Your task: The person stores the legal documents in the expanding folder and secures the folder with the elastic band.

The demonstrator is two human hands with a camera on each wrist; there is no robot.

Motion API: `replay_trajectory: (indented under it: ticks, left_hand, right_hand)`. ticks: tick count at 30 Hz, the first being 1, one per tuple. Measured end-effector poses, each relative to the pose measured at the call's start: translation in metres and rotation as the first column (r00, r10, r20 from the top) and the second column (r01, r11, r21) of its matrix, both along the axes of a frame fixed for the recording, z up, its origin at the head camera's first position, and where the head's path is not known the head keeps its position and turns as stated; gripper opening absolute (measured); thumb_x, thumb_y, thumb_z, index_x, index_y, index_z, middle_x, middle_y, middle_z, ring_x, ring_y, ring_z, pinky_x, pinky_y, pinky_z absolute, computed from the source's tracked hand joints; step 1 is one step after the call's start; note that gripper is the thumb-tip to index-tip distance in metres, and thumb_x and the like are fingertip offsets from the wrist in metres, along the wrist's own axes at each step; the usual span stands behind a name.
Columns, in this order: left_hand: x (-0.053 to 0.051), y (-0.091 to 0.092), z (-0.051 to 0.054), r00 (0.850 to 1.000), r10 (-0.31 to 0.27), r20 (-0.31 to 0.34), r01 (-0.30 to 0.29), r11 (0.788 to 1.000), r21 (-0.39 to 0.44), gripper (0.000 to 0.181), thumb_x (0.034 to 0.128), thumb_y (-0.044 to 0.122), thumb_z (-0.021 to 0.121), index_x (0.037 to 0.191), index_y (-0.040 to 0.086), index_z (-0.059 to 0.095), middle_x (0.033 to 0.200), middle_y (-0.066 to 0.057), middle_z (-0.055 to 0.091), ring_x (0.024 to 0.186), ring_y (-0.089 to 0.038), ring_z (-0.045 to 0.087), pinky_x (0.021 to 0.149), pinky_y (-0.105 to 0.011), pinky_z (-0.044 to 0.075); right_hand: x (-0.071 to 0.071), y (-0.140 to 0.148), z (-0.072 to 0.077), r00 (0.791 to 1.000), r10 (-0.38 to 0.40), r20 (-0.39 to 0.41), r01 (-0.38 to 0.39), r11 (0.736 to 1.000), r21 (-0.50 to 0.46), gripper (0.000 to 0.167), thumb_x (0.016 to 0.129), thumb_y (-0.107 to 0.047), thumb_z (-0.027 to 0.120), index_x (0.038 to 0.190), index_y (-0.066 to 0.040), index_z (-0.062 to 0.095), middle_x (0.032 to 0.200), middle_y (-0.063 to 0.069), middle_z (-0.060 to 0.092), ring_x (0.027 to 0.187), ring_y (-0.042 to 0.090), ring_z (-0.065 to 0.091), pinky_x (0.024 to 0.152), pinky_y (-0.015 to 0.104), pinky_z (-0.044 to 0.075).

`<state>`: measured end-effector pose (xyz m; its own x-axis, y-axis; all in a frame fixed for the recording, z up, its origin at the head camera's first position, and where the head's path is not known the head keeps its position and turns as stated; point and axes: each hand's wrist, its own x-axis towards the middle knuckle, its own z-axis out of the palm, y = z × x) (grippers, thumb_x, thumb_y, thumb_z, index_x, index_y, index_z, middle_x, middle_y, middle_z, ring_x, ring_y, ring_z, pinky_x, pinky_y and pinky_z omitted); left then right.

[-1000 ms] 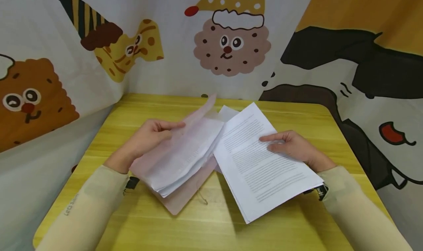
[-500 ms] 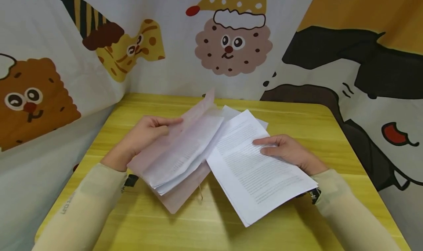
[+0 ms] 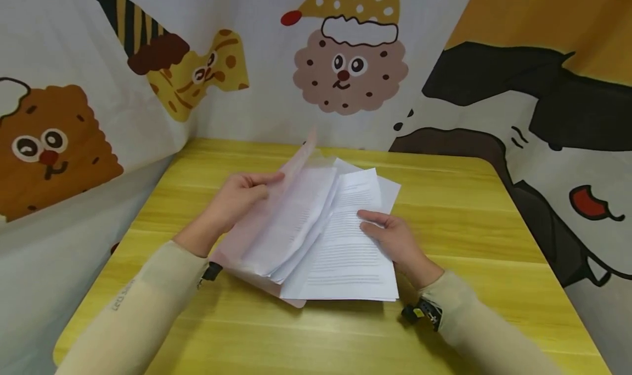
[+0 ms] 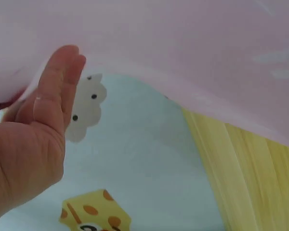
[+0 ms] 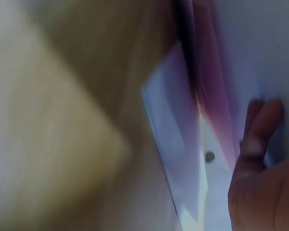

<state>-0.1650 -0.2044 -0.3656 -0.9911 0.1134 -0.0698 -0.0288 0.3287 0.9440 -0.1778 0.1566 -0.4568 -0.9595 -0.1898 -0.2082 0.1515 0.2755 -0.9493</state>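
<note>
My left hand (image 3: 237, 202) pinches the lifted pink cover of a folder (image 3: 296, 164), thumb on the near face; the left wrist view shows the hand's other fingers (image 4: 50, 91) behind the cover. White sheets (image 3: 296, 221) lie inside the folder, fanned at their lower edge. In my right hand (image 3: 397, 243) is a small stack of printed sheets (image 3: 345, 249), thumb and forefinger on top and other fingers hidden underneath in the head view. This stack stands tilted against the folder's right side, its left edge close to the inner sheets. Whether it has gone between them cannot be told.
Another white sheet (image 3: 390, 191) lies behind the printed stack on the yellow wood-grain table (image 3: 469, 227). A cloth with cartoon figures (image 3: 266, 112) hangs along the back and sides of the table.
My right hand has moved left with the printed sheets and turned them more upright, against the folder. My left hand still holds the cover and has shifted slightly right.
</note>
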Motion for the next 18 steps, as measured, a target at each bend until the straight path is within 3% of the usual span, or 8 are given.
replay_trajectory:
  ticks: [4,7,9,11,14,16,18]
  left_hand:
    - [-0.001,0.006,-0.002,1.0,0.029,-0.011,-0.029,1.0,0.003,0.05,0.0925,0.007,0.057,0.14,0.012,0.072,0.074,0.007,0.06,0.055,-0.007,0.025,0.054,-0.023,0.029]
    - [-0.001,0.01,-0.003,0.999,0.023,-0.037,-0.024,0.999,-0.03,0.048,0.0948,0.008,0.058,0.141,0.011,0.071,0.074,0.005,0.054,0.055,-0.007,0.027,0.053,-0.023,0.029]
    - [-0.001,0.013,-0.002,0.999,0.017,-0.046,-0.019,0.998,-0.056,0.045,0.0974,0.011,0.06,0.141,0.011,0.071,0.079,-0.002,0.059,0.058,-0.01,0.029,0.053,-0.023,0.029]
    - [-0.001,0.016,-0.003,0.998,0.005,-0.056,-0.01,0.996,-0.091,0.043,0.0996,0.013,0.061,0.141,0.011,0.071,0.103,-0.01,0.075,0.07,-0.012,0.043,0.056,-0.023,0.033]
    - [0.0,0.021,-0.004,0.998,-0.006,-0.064,-0.001,0.993,-0.121,0.041,0.1015,0.014,0.06,0.141,0.01,0.071,0.143,-0.007,0.071,0.088,-0.018,0.048,0.062,-0.023,0.036]
    - [0.0,0.023,-0.005,0.998,-0.011,-0.065,0.002,0.99,-0.144,0.041,0.1019,0.014,0.059,0.141,0.01,0.07,0.134,-0.011,0.075,0.084,-0.017,0.05,0.06,-0.023,0.036]
    - [0.001,0.026,-0.006,0.998,-0.01,-0.065,0.0,0.988,-0.156,0.041,0.102,0.013,0.059,0.142,0.01,0.07,0.106,-0.013,0.076,0.068,-0.015,0.041,0.056,-0.023,0.033]
  right_hand:
    - [0.005,-0.014,-0.003,1.0,-0.027,0.002,0.027,0.999,0.029,0.041,0.103,-0.017,0.069,0.14,-0.001,0.069,0.14,0.024,0.069,0.077,0.005,0.068,0.07,0.022,0.058]
    - [0.004,-0.012,-0.006,1.0,-0.014,-0.006,0.014,0.996,0.083,0.04,0.103,-0.016,0.066,0.139,0.001,0.069,0.137,0.027,0.069,0.079,0.008,0.068,0.071,0.022,0.058]
    - [0.002,-0.007,-0.009,1.0,-0.022,-0.02,0.024,0.993,0.113,0.039,0.103,-0.016,0.066,0.139,-0.001,0.07,0.14,0.025,0.068,0.085,0.008,0.067,0.074,0.02,0.056]
    - [0.002,-0.003,-0.012,0.998,-0.047,-0.034,0.051,0.991,0.127,0.039,0.103,-0.017,0.066,0.139,-0.002,0.071,0.143,0.023,0.067,0.09,0.007,0.065,0.076,0.019,0.055]
    - [0.004,-0.002,-0.018,0.994,-0.104,-0.021,0.106,0.989,0.102,0.038,0.103,-0.018,0.069,0.138,-0.004,0.072,0.142,0.021,0.069,0.09,0.006,0.064,0.076,0.017,0.053]
    - [0.007,-0.006,-0.022,0.991,-0.131,0.001,0.13,0.99,0.055,0.038,0.102,-0.015,0.069,0.138,-0.002,0.071,0.139,0.021,0.071,0.089,0.004,0.064,0.075,0.017,0.053]
    - [0.01,-0.011,-0.026,0.987,-0.157,0.029,0.157,0.988,0.006,0.037,0.102,-0.013,0.069,0.138,-0.001,0.071,0.135,0.02,0.072,0.085,0.004,0.065,0.074,0.017,0.054]
